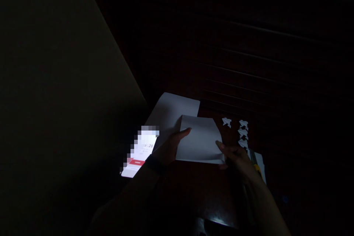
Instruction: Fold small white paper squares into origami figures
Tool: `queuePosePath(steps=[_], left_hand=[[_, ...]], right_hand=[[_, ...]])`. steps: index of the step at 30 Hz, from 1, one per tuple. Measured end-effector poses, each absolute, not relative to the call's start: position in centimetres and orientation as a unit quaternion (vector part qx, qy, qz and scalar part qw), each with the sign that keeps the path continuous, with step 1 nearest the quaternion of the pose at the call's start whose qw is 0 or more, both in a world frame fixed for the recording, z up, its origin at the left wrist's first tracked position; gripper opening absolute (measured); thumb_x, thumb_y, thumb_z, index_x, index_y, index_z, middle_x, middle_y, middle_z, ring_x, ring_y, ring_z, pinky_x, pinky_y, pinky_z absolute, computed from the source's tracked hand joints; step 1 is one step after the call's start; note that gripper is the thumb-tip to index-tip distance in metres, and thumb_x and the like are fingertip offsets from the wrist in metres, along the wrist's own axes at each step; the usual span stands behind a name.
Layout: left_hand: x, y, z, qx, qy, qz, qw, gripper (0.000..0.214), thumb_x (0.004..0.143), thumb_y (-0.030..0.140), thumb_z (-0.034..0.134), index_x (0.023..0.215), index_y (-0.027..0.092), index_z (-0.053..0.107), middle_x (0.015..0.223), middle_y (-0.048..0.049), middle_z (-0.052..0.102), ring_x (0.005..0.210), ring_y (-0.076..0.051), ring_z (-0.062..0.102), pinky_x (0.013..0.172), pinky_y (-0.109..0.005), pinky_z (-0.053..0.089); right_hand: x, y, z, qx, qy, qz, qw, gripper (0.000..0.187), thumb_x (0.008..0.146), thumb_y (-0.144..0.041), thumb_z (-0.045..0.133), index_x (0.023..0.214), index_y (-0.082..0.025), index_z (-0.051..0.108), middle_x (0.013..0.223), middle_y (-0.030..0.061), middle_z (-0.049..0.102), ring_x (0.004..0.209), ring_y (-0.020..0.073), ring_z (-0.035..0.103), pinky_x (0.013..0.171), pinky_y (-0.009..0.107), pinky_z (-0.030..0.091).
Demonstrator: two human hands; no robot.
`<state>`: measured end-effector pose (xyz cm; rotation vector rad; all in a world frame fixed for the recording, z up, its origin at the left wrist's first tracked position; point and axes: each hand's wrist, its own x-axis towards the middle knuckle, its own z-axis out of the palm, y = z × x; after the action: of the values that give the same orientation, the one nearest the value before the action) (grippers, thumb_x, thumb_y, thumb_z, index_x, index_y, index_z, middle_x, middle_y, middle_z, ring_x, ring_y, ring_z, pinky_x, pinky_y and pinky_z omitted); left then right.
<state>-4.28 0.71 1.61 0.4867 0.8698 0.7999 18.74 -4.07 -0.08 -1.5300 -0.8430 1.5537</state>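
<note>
The scene is very dark. Both hands hold one white sheet of paper [199, 140] just above a dark table [193, 188]. My left hand [170, 146] grips its left edge, thumb on top, with a dark band on the wrist. My right hand [235, 156] pinches the sheet's lower right corner, which curls up. A second white sheet [174, 108] lies flat underneath and behind it.
A lit phone [141, 153] with a red bar on its screen lies left of my left hand. Several small folded white paper figures [242, 132] sit in a column at the right, one more [226, 121] beside them. A yellow-tipped tool [257, 167] lies on paper near my right wrist.
</note>
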Motion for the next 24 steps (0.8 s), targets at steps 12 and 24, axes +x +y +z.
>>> queuePosePath(steps=[12, 24], left_hand=[[-4.6, 0.9, 2.3, 0.2, 0.415, 0.316, 0.83, 0.046, 0.078, 0.044, 0.062, 0.112, 0.014, 0.059, 0.081, -0.0082, 0.067, 0.077, -0.025, 0.064, 0.073, -0.038, 0.047], [-4.7, 1.1, 2.4, 0.209, 0.453, 0.314, 0.808, 0.046, 0.076, 0.046, 0.064, 0.107, 0.012, 0.06, 0.079, -0.0088, 0.067, 0.078, -0.026, 0.064, 0.074, -0.04, 0.046]], right_hand=[[18.6, -4.1, 0.6, -0.567, -0.347, 0.662, 0.346, 0.039, 0.061, -0.051, 0.076, 0.06, -0.013, 0.066, 0.054, 0.0005, 0.059, 0.055, 0.018, 0.064, 0.057, 0.03, 0.055], [18.8, -4.5, 0.9, -0.589, -0.483, 0.59, 0.266, 0.051, 0.082, -0.056, 0.052, 0.051, -0.015, 0.059, 0.042, -0.0002, 0.056, 0.041, 0.0098, 0.051, 0.047, 0.021, 0.038]])
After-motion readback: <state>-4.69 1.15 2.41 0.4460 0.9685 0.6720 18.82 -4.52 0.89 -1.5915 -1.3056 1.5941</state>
